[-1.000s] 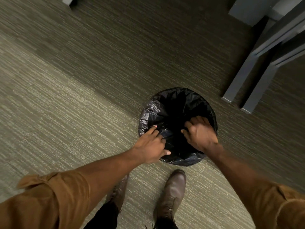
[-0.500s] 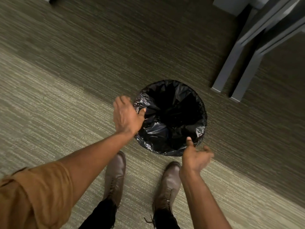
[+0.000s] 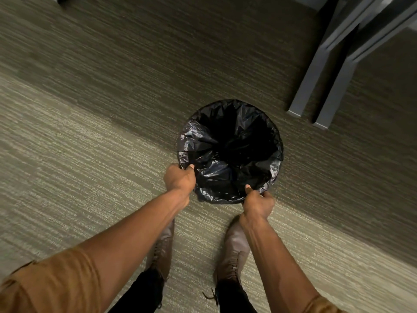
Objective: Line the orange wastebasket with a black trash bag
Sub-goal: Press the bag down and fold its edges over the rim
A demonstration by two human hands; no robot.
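A round wastebasket stands on the carpet, fully covered by a shiny black trash bag (image 3: pixel 230 152) that lines its inside and folds over the rim, so no orange shows. My left hand (image 3: pixel 179 178) is closed on the bag's edge at the near-left rim. My right hand (image 3: pixel 258 203) grips the bag's edge at the near-right rim, thumb on top. Both arms reach forward in rolled brown sleeves.
Two grey furniture legs (image 3: pixel 316 86) stand just beyond and right of the basket. My brown boots (image 3: pixel 232 251) are planted on the striped carpet (image 3: pixel 90 143) right in front of it. Open carpet stretches to the left.
Both hands left the inside of the bag, swung outward, and have now closed on the bag's edge at the near rim. The view shifted slightly.
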